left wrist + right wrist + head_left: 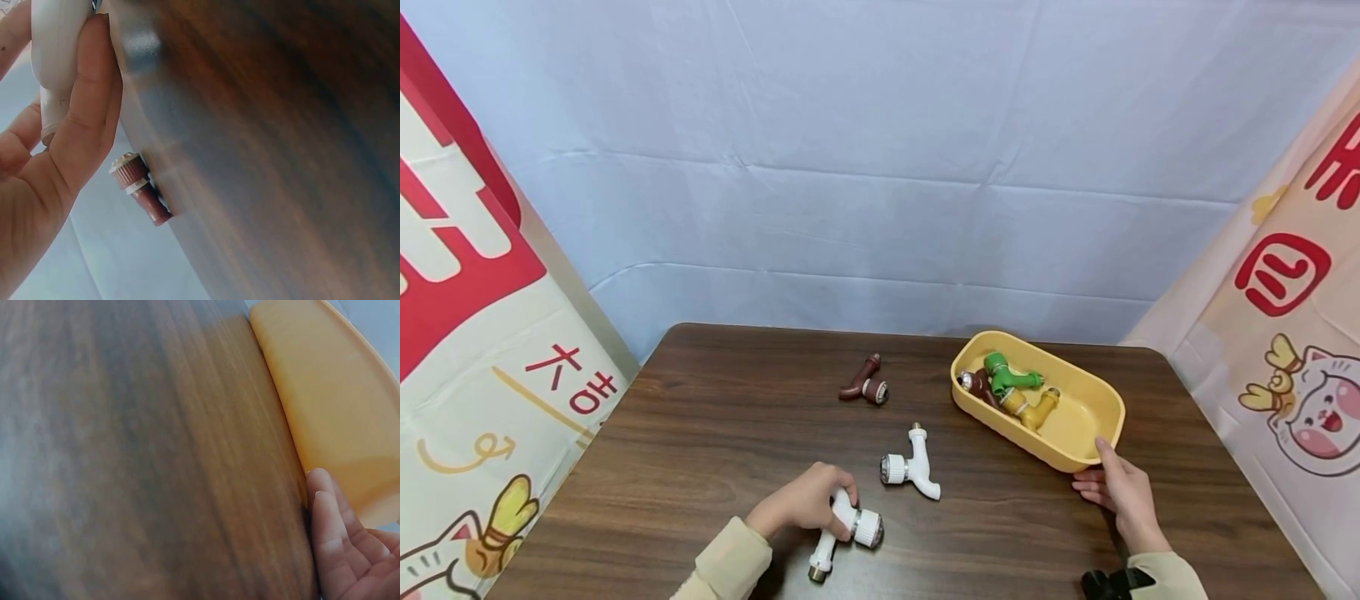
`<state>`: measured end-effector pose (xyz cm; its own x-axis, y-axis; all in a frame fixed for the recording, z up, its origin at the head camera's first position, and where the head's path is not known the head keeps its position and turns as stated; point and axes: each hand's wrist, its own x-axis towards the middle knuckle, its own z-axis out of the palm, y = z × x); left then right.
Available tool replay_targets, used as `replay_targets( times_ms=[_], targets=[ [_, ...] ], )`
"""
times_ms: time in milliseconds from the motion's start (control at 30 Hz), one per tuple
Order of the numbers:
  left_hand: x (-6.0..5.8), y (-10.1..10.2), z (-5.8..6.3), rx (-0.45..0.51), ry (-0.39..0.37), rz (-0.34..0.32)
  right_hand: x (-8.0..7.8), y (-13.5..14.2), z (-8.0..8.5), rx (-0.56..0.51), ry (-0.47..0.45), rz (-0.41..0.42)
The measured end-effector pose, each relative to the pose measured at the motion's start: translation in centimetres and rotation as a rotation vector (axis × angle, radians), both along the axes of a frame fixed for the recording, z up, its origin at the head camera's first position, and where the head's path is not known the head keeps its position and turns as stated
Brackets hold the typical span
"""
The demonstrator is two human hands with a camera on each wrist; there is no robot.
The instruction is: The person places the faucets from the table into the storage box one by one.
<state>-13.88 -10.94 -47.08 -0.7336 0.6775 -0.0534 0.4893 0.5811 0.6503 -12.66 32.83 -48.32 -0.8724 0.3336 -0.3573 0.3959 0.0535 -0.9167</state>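
My left hand (811,500) grips a white faucet (868,528) close over the near part of the table, its round knob pointing right and its threaded end toward me. In the left wrist view, fingers and thumb wrap the white faucet's body (59,44). At the near right corner of a yellow plastic basket (1000,419), my right hand (1127,496) holds on, thumb at the rim and fingers against the outer wall. Inside the basket lie a green faucet (1018,379), a yellow faucet (1037,410) and a brown one (981,387), partly covered.
Another white faucet (920,467) lies on the brown wooden table (737,417) between my hands. Farther back is a brown faucet (865,383). A pale cloth (850,208) hangs behind the table, with printed banners (1307,350) at both sides.
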Motion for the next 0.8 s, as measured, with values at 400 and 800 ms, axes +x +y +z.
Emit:
replay_targets(
  times_ms=[400, 800],
  targets=[
    [-0.09, 0.16, -0.11, 0.027, -0.007, 0.002, 0.0, 0.0, -0.04, -0.008, 0.006, 0.002],
    [-0.48, 0.44, -0.56, 0.072, 0.013, 0.035, 0.01, -0.06, 0.02, 0.001, 0.006, 0.002]
  ],
)
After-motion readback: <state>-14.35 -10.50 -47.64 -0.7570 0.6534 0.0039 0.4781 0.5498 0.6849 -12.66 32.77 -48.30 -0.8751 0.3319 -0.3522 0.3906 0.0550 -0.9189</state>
